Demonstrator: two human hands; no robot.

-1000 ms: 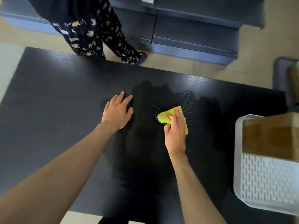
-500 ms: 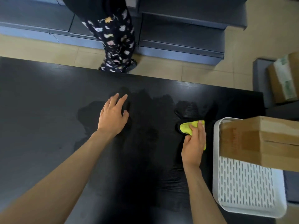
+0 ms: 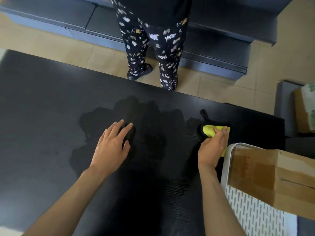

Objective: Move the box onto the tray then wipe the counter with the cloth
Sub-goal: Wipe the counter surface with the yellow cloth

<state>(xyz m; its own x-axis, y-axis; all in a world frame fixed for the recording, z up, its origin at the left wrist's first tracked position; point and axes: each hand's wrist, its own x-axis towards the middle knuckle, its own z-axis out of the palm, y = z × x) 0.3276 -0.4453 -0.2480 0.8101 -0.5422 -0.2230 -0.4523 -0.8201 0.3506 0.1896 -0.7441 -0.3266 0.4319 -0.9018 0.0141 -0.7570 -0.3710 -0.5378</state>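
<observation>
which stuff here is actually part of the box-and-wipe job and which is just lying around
Part of the job:
cardboard box, sitting on the white tray
yellow cloth under the right hand
black counter
left hand, flat on the counter

Just lying about:
second carton beyond the counter
dark cabinets

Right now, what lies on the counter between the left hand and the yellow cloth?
Head view: nothing lies between the left hand and the yellow cloth, only the black counter, darkened by wet streaks.

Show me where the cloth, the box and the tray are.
cloth (image 3: 211,131), head view, on its yellow top, beside the fingers.
box (image 3: 252,171), head view, on its brown side face.
tray (image 3: 225,165), head view, on its white left rim.
</observation>
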